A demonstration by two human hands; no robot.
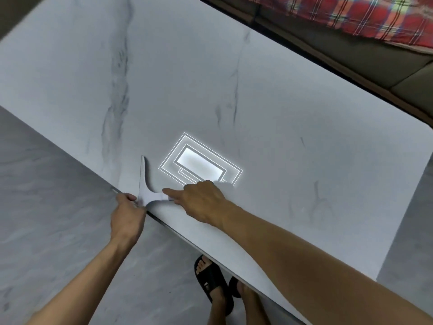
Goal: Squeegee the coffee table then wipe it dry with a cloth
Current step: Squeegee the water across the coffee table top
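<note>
A white squeegee (146, 192) lies on the grey marble-look coffee table (210, 90) at its near edge, with the blade running away from me. My right hand (199, 202) grips its handle, index finger stretched along it toward the blade. At the table edge my left hand (127, 215) has its thumb on top by the blade's near end and seems to pinch that end. Its fingers are hidden below the edge. No cloth is in view.
A ceiling lamp's reflection (201, 164) shines on the tabletop just beyond my right hand. Grey floor (46, 207) lies to the left. My sandalled feet (210, 280) stand under the near edge. A sofa with a red plaid cloth (375, 17) runs along the far side.
</note>
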